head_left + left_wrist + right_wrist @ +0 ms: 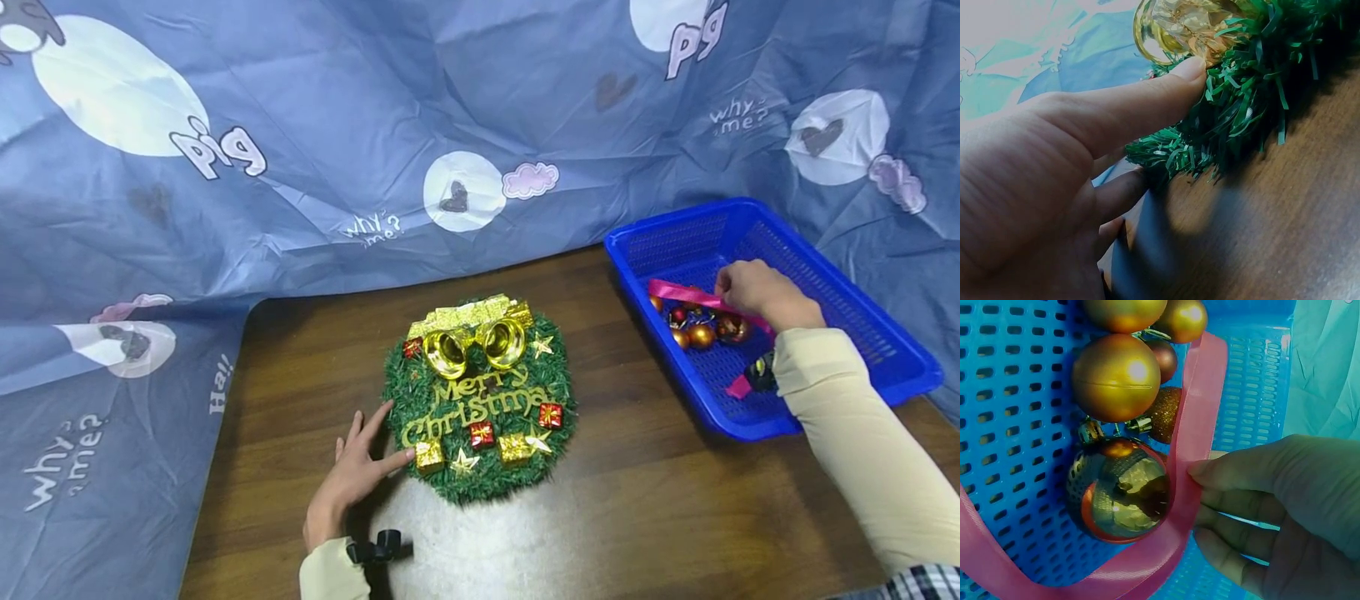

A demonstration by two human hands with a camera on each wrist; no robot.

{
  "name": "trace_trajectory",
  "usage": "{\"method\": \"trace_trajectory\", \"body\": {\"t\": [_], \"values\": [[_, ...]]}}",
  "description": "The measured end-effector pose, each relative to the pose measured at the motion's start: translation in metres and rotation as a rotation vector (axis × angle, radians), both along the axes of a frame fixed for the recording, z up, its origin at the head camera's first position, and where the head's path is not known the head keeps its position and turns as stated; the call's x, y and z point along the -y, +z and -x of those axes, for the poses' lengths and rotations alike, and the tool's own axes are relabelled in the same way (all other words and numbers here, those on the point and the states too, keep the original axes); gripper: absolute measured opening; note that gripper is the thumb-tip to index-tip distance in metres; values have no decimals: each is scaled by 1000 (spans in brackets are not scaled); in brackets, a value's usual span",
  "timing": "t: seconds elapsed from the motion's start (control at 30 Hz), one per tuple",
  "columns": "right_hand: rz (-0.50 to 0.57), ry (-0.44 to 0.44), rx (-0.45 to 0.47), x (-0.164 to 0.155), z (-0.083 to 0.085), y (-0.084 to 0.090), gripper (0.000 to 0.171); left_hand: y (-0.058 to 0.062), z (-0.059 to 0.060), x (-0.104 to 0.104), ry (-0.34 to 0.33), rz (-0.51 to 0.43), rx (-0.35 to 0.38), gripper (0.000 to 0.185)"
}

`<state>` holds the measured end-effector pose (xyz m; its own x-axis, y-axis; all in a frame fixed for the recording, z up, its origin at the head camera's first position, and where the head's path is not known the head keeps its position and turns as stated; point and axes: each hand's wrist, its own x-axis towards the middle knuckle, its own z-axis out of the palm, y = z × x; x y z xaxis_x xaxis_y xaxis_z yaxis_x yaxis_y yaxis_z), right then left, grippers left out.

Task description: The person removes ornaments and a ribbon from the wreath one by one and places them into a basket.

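Left hand, fingers spread, steadies the decorated wreath; right hand pinches the pink ribbon in the basket, not yet attached.

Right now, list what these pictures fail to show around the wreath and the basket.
- Wreath: the left wrist view shows only its edge; the left hand fills the rest.
- Ribbon: both ends run off the right wrist view.
- Baubles: too small in the head view to count; the right hand covers some.
- Basket: the sleeve hides its near corner.
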<state>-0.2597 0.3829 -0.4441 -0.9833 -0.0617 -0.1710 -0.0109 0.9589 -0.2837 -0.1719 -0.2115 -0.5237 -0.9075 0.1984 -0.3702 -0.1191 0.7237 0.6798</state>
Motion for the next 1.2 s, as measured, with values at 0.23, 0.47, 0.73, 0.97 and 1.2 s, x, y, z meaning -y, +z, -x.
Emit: {"method": "trace_trajectory", "body": {"t": [0.23, 0.47, 0.73, 0.97, 1.2], "values": [[4, -13, 36, 2, -1, -3, 15, 0, 0, 2, -7, -14, 1, 88], [31, -33, 46, 9, -3, -1, 20, -2, 3, 1, -14, -8, -7, 88], [66, -21, -53, 24, -10, 5, 25, -3, 9, -1, -33, 2, -11, 88], [123, 10, -187, 62, -13, 28, 29, -1, 10, 4, -29, 7, -10, 87], [166, 23, -280, 113, -16, 55, 30, 6, 6, 12, -12, 23, -29, 87]]}}
